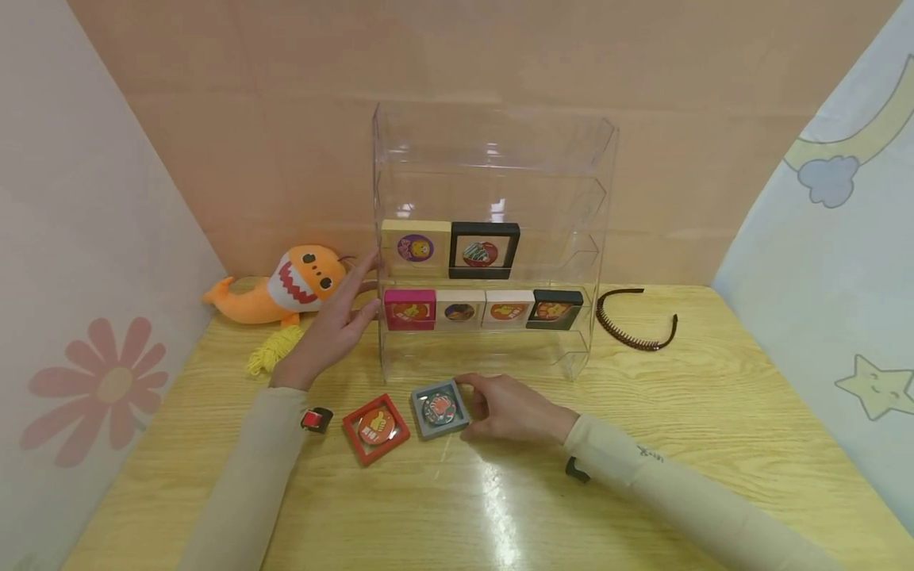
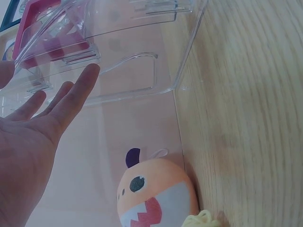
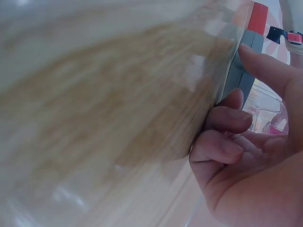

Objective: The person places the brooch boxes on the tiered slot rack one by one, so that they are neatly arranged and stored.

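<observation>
A clear acrylic display rack [image 1: 493, 186] stands on the table, with several square framed badges in two of its tiers. My left hand [image 1: 332, 329] rests against the rack's left side, fingers extended, holding nothing; in the left wrist view its fingertips [image 2: 90, 73] are by the clear panel. On the table before the rack lies a grey square frame [image 1: 439, 408] with a round badge inside. My right hand [image 1: 510, 408] holds its right side between thumb and curled fingers. Just left of it lies a red square frame [image 1: 376, 429] with an orange badge, tilted and untouched.
An orange plush shark [image 1: 286, 285] with yellow yarn [image 1: 274, 349] sits left of the rack, behind my left hand. To the rack's right lies a dark toothed headband [image 1: 631, 339]. Patterned cloth walls border the wooden table [image 1: 714, 444] on both sides.
</observation>
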`<state>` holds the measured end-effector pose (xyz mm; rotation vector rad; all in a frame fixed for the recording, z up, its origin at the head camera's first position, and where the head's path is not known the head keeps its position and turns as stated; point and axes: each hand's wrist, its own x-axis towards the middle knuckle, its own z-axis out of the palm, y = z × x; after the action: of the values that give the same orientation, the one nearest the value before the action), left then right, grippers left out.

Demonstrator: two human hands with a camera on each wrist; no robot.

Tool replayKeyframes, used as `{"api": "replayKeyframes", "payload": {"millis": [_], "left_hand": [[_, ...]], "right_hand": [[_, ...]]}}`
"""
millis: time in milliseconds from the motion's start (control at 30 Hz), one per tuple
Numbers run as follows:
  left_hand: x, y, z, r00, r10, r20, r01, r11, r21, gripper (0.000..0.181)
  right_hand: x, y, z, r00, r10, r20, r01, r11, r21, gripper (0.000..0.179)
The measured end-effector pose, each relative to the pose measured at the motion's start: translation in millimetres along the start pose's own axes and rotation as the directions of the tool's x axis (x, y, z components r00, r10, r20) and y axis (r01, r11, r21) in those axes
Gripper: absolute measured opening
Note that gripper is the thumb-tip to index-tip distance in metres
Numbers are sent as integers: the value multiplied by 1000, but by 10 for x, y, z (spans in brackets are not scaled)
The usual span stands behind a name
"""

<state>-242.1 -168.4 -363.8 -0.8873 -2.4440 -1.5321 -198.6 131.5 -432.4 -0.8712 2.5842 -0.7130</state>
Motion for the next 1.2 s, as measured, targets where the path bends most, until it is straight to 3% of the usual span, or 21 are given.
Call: {"api": "replayKeyframes", "payload": {"millis": [433, 900, 1200], "left_hand": [[5, 9, -1, 1000, 3, 4, -3, 1000, 1, 69], [0, 44, -6, 1000, -11, 4, 11, 1000, 5, 69], [29, -282, 14, 1000, -10, -12, 10, 1000, 11, 73]], "right_hand": [[9, -3, -1, 999, -40, 6, 40, 999, 20, 80], [8, -27, -14, 999, -22, 27, 21, 999, 27, 83], [-38, -42, -13, 1000, -29, 3, 29, 997, 74, 80]]}}
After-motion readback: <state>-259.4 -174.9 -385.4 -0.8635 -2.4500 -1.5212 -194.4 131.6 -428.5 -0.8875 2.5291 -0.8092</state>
